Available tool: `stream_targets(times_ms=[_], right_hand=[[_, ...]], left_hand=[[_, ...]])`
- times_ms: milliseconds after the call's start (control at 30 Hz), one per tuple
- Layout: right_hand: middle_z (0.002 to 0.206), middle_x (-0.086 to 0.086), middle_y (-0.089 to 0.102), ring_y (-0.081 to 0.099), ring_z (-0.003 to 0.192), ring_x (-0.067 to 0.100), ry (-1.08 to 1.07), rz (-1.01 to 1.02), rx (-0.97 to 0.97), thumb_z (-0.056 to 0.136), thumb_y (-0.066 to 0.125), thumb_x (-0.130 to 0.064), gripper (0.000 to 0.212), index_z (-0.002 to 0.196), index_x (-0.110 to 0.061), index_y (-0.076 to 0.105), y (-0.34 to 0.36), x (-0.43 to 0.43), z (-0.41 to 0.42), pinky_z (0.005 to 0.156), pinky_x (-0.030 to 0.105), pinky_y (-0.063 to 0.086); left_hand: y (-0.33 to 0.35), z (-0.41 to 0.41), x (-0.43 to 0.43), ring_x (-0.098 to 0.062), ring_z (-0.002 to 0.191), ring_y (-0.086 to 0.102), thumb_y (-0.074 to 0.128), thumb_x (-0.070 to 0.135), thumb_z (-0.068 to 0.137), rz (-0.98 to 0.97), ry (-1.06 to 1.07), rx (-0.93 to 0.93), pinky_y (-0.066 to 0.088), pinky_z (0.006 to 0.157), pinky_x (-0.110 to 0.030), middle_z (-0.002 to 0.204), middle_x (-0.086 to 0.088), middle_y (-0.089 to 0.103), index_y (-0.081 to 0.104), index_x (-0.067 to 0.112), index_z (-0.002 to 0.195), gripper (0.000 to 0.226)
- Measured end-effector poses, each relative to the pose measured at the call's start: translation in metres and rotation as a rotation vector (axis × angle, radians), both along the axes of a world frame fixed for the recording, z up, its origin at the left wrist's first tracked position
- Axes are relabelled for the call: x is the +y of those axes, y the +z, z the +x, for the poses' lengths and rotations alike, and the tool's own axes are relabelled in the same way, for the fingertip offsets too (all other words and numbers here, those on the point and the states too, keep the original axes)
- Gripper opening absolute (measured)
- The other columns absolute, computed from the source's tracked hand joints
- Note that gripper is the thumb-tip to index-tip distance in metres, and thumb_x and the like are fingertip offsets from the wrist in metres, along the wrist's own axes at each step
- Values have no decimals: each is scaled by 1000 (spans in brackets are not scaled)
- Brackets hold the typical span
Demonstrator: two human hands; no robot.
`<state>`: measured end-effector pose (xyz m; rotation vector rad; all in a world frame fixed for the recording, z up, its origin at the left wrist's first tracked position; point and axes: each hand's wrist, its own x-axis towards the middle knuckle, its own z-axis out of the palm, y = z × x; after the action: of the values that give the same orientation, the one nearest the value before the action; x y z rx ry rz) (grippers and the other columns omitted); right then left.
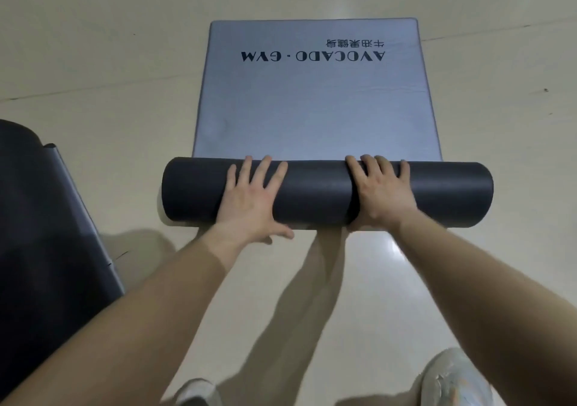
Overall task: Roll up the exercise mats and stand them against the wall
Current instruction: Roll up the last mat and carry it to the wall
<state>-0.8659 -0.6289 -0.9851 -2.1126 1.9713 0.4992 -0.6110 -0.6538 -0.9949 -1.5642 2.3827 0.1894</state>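
I have both hands flat on the rolled part of the exercise mat (pixel 312 193), which lies across the pale floor (pixel 93 62) in front of me. My left hand (pixel 253 199) presses on the roll with its fingers straight and fanned apart, the thumb down at the near side against the floor. My right hand (pixel 382 193) lies over the roll with fingers straight and closer together, their tips reaching the far edge. Beyond the dark roll the rest of the mat is flat and grey, printed with the lettering AVOCADO · GYM (pixel 312 56), upside down to me. A second dark mat (pixel 46 218) lies at my left, apart from the roll. My pale shoes (pixel 456 377) show at the bottom.
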Motion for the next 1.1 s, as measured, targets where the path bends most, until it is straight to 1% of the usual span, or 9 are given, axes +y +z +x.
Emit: stream_targets(times_ms=[133,300,433,600,667,767,867,967,1100], right_hand=[[135,2,51,50,125,31,76,144,-18,39,78,-87,135,149,-32,21,12,-44,-10,105,59,41],[133,1,53,52,122,29,75,245,-28,40,80,-86,129,146,-35,27,27,-29,-5,103,57,44],[156,4,37,37,144,32,88,306,-50,51,80,-83,145,161,-29,1,28,43,4,119,64,25],[171,18,-13,-12,157,43,73,205,34,70,80,-72,148,159,-20,-27,25,139,23,121,69,4],[171,17,-11,-10,158,42,62,200,9,73,82,-64,144,160,-22,-24,26,133,23,121,70,5],[166,11,19,15,154,36,60,214,-94,66,87,-57,134,161,-29,-2,31,81,13,121,67,16],[154,2,40,35,145,30,32,365,-220,58,92,-57,129,160,-37,16,44,25,3,122,61,20],[158,5,39,33,147,31,-17,197,-231,60,88,-63,128,162,-32,19,40,16,2,124,57,18],[170,18,13,8,157,39,60,-96,-54,59,87,-69,144,165,-19,4,6,51,8,125,59,6]], left_hand=[[0,-3,-32,-38,140,35,71,85,51,-38,-68,-55,28,117,-54,158,-6,30,7,28,156,136],[23,-6,-21,-36,115,55,72,83,51,48,-150,-104,44,101,-53,135,-6,52,22,25,147,123],[30,-1,45,-34,108,56,72,80,53,171,-160,-157,48,91,-50,127,-5,54,25,24,146,119],[39,4,59,-28,110,57,75,78,50,403,-92,-71,49,91,-45,130,1,55,30,29,146,117],[43,8,61,-28,127,51,75,74,58,408,-36,16,43,105,-45,144,1,49,27,29,152,115],[40,10,95,-31,153,18,57,70,82,156,3,74,15,125,-46,167,-4,20,13,25,160,100],[29,8,108,-40,155,-8,56,84,73,83,-44,-57,3,125,-56,169,-12,-11,-13,21,159,128],[17,6,58,-34,155,7,68,84,62,32,-34,-10,8,124,-51,169,-9,7,-6,26,159,136],[18,6,-14,-25,147,30,70,87,51,76,-36,115,20,122,-46,160,-2,31,14,32,157,132]])
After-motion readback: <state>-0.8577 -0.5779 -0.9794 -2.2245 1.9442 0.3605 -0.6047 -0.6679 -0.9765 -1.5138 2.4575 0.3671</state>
